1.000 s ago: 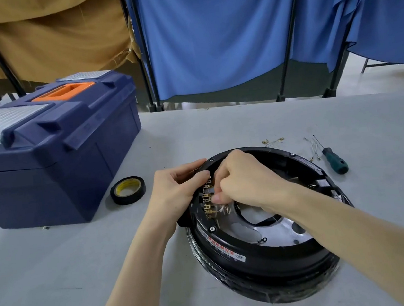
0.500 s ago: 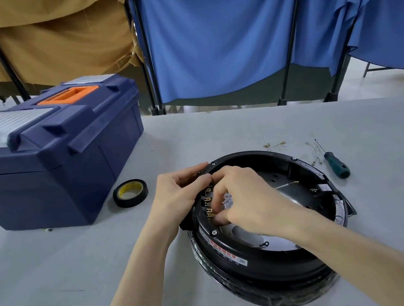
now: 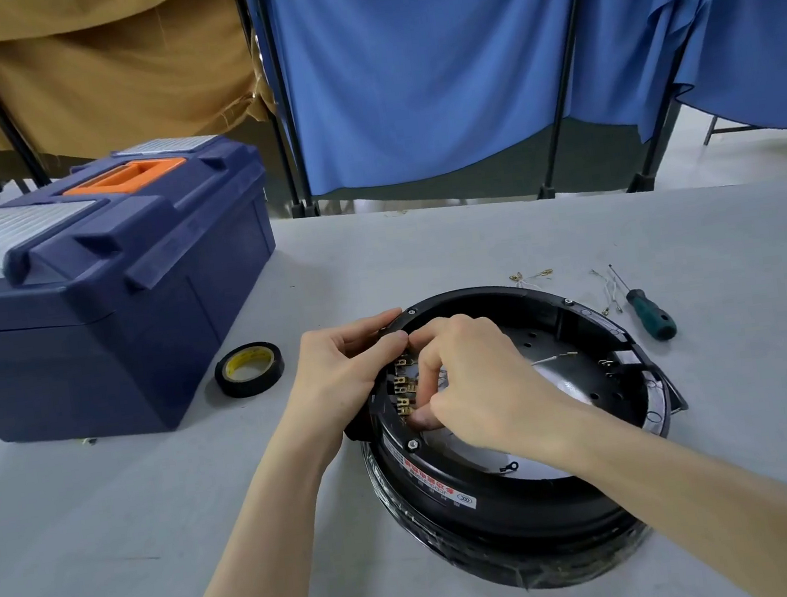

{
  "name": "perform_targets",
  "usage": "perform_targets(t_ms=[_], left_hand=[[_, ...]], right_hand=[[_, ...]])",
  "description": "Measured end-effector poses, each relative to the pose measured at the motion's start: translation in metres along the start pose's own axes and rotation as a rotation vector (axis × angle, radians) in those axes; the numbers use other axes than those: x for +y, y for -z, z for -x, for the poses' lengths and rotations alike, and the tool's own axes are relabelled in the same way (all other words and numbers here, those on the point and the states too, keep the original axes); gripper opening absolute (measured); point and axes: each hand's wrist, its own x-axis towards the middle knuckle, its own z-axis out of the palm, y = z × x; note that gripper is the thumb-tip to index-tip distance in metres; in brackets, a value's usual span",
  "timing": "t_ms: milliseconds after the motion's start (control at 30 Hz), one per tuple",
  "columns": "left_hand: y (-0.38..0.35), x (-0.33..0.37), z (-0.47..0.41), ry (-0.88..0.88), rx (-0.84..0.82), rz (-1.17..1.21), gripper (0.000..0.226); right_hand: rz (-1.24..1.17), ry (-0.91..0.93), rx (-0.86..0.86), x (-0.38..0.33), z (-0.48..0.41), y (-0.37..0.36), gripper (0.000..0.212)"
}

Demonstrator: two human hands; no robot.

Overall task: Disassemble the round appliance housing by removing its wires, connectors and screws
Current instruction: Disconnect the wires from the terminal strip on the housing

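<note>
The grey tabletop (image 3: 113, 531) carried everything. A dark blue toolbox (image 3: 86, 311) with an orange handle stood closed at its left. The round black appliance housing (image 3: 517, 516) lay open side up in the middle of the tabletop, near the person, well apart from the toolbox. Both hands were on its left edge. The left hand (image 3: 341, 374) gripped the rim, fingers curled over it. The right hand (image 3: 481, 386) reached inside, its thumb and curled fingers pinching at the row of brass terminals (image 3: 402, 391) on the inner wall; what lay between the fingertips was hidden. A roll of black tape (image 3: 249, 390) lay flat between toolbox and housing. A green-handled screwdriver (image 3: 651, 316) lay just beyond the housing's right side, with loose wires (image 3: 606, 292) beside it and small connectors (image 3: 532, 275) near the far rim.
</note>
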Motion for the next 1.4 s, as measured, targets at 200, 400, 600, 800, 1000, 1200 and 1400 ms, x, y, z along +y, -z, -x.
perform_targets(t_ms=[200, 400, 600, 800, 1000, 1200, 1400], left_hand=[[0.000, 0.001, -0.001, 0.001, -0.003, 0.005, 0.021], [-0.001, -0.001, 0.001, -0.008, -0.007, -0.007, 0.021], [0.001, -0.002, 0.000, -0.009, -0.014, -0.025, 0.021], [-0.001, -0.001, 0.002, 0.023, 0.021, 0.014, 0.021], [-0.003, 0.001, 0.002, 0.045, 0.051, 0.032, 0.021], [-0.004, 0.000, 0.004, 0.044, 0.053, 0.014, 0.022], [-0.004, 0.001, 0.003, 0.041, 0.047, 0.006, 0.022]], right_hand=[[0.004, -0.064, 0.003, 0.015, -0.002, 0.009, 0.025], [-0.019, 0.016, -0.036, 0.013, 0.008, 0.008, 0.014], [-0.043, 0.127, -0.032, 0.010, 0.015, 0.024, 0.015], [-0.091, 0.155, -0.023, 0.005, 0.024, 0.051, 0.022], [-0.485, 0.229, 0.259, 0.006, 0.013, 0.108, 0.016], [-0.874, 0.139, 0.471, 0.025, -0.015, 0.138, 0.016], [-0.997, -0.163, 0.460, 0.058, -0.049, 0.137, 0.026]])
